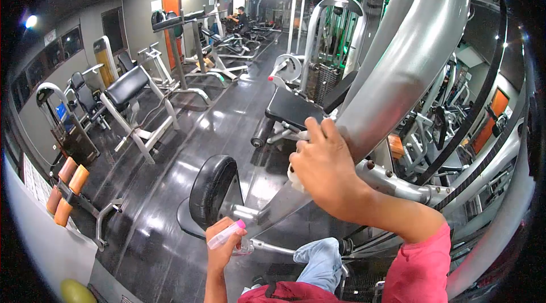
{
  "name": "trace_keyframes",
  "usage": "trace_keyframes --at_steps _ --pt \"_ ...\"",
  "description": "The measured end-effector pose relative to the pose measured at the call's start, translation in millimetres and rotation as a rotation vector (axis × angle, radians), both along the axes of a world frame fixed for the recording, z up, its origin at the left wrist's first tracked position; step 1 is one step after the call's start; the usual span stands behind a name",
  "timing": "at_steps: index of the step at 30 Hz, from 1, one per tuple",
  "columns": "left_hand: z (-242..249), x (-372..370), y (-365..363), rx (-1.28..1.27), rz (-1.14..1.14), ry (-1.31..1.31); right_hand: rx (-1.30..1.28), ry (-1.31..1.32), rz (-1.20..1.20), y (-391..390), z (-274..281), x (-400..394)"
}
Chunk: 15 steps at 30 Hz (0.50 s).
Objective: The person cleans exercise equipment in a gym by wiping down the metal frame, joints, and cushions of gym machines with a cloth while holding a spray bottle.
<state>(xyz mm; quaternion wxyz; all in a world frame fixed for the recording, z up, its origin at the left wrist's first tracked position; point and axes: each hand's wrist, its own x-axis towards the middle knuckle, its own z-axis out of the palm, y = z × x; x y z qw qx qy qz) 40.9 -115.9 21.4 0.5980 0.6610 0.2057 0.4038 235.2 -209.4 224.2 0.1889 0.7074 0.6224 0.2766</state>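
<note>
left grip is curled round a clear pink-topped bottle, probably light but slick, so hold it mid-body. right grip has a white cloth under it, soft i'd guess, best held bunched, beside the grey machine frame.

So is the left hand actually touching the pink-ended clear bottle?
Touching. The head view shows the left hand closed around the bottle, its pink end sticking out past the grip.
</note>
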Motion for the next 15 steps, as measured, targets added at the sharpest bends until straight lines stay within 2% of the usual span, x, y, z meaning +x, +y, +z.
trace_keyframes --at_steps 2,4,7,9,10,12,15 --pt "-6 4 1 -0.026 -0.009 -0.011 0.007 -0.059 0.034 6 -24 3" --pt "-7 8 1 -0.009 -0.012 -0.024 0.035 -0.238 0.112 15 -61 4" --pt "-3 11 2 0.024 -0.025 -0.007 -0.04 -0.193 0.226 29 -125 12" --pt "2 12 1 0.036 -0.037 0.02 -0.062 -0.163 0.382 33 -139 8" --pt "6 14 1 0.007 -0.041 0.02 -0.06 -0.166 0.384 32 -143 13" --pt "8 15 3 -0.024 -0.04 0.016 -0.169 0.081 0.286 23 -102 7" --pt "7 19 10 0.001 -0.067 0.005 -0.112 0.09 0.164 7 -41 4"
